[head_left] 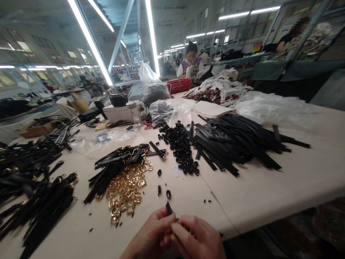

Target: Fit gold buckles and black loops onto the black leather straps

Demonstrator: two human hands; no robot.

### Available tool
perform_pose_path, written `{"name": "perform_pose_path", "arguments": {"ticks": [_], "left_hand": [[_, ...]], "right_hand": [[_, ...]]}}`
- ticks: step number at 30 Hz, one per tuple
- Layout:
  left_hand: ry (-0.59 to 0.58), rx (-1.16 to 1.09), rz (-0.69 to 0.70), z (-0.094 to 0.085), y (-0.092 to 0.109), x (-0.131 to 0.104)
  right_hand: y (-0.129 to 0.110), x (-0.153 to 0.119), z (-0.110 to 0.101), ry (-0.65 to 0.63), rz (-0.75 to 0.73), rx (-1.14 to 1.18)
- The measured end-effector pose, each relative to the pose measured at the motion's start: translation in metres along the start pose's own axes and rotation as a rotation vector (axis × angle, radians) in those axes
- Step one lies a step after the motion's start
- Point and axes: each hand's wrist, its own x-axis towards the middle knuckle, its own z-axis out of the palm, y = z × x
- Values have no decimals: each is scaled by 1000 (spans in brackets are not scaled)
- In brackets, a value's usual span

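Hands at the near edge of the counter (269, 187): we are holding our left hand (151, 235) and right hand (198, 239) together, fingertips meeting, and both grips are closing on one short black strap piece (169, 208), whose end is sticking up between the thumbs. A glint of gold is showing just beside it at the fingertips; we cannot tell what it is.

Items lying ahead of the hands, as we are listing them:
- Gold buckles (125, 192), a loose heap, just left of centre, touching a bundle of black straps with gold fittings (118, 165).
- Black rings (182, 147), a scattered pile running back from mid-counter, with a few strays (168, 194) lying near our hands.
- Plain black strips (237, 144), a broad fanned heap to the right of the rings.
- Finished black straps (35, 201), piled along the left edge.
- Clear plastic bags (269, 108), crumpled, at the far right; another bag (102, 142) lying flat at left of centre.
- Glass jar (134, 112), standing upright beside a white box (115, 112).
- Red basket (179, 85) at the far end.

A person in a white shirt (190, 66) is sitting beyond the basket, well apart from us.
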Motion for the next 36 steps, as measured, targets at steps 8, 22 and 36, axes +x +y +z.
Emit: {"name": "perform_pose_path", "arguments": {"ticks": [8,22,36], "left_hand": [[31,274,90,0,13,-4],[-69,-22,-119,10,9,-6],[115,-5,173,15,17,-4]], "right_hand": [[3,1,-13,-155,127,131],[8,12,-16,-269,140,358],[15,-3,-13,-27,139,122]]}}
